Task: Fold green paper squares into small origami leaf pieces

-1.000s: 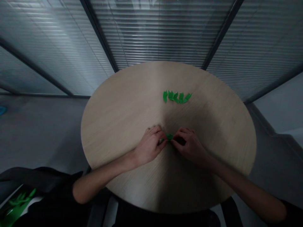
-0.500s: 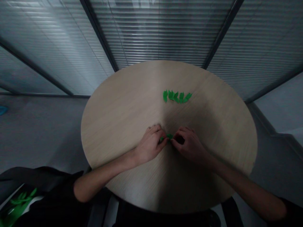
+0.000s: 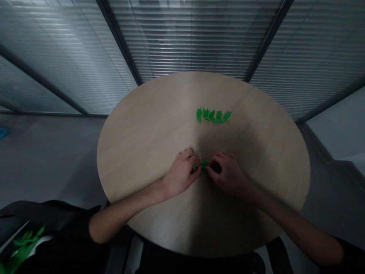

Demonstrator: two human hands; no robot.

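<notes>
Both hands meet near the middle of the round table, pinching a small green piece (image 3: 204, 163) between them. My left hand (image 3: 182, 171) holds its left side with thumb and fingers closed, and a bit of green shows between them. My right hand (image 3: 228, 173) grips its right side, thumb and forefinger curled into a ring. Fingers cover much of the piece, so its full shape and material cannot be made out. Farther back lies a row of several green leaf-shaped pieces (image 3: 212, 116), side by side.
The pale wooden round table (image 3: 142, 129) stands close to glass partitions with blinds (image 3: 188, 45). At the lower left, a container (image 3: 42, 240) holds more green material (image 3: 23, 247). A blue object (image 3: 3, 132) lies on the floor at the far left.
The hands stay almost in place. Slightly more of the green piece shows between the fingertips; the row of leaf-shaped pieces is the same.
</notes>
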